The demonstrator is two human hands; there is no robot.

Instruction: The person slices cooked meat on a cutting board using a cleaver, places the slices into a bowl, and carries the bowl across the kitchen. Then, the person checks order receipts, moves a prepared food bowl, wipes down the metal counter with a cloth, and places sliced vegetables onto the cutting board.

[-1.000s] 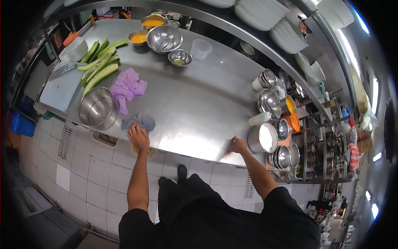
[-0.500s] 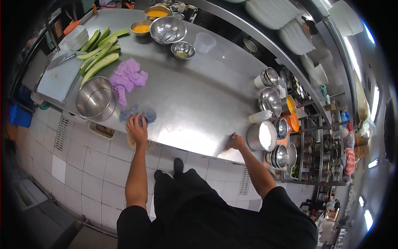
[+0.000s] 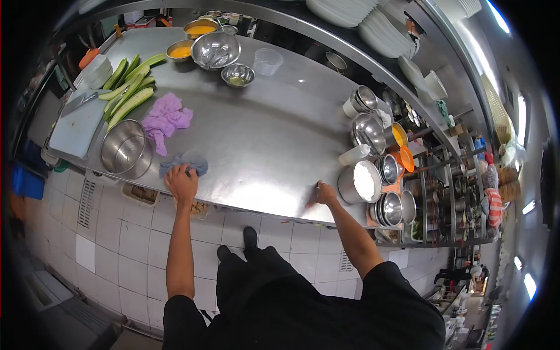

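Observation:
My left hand [image 3: 182, 183] presses down on a crumpled grey-blue cloth [image 3: 191, 163] near the front edge of the steel table, its fingers curled over the fabric. Just left of it stands a deep steel pot [image 3: 126, 150] with nothing visible inside. A crumpled purple cloth [image 3: 168, 119] lies beyond. My right hand [image 3: 322, 195] rests at the table's front edge, fingers apart and holding nothing visible; its lower fingers blend with their reflection. Nearest to it is a steel pot of white contents [image 3: 357, 182].
Halved green vegetables [image 3: 129, 96] lie beside a white cutting board [image 3: 73, 131] with a knife [image 3: 81, 102] on it. Steel bowls [image 3: 216, 51] and a clear plastic tub [image 3: 268, 62] stand at the back. A squeeze bottle [image 3: 354, 154] and stacked bowls [image 3: 389, 209] line the right end.
The whole view has shifted slightly with my head. Both hands keep about the same places on the table, the left still on the grey-blue cloth.

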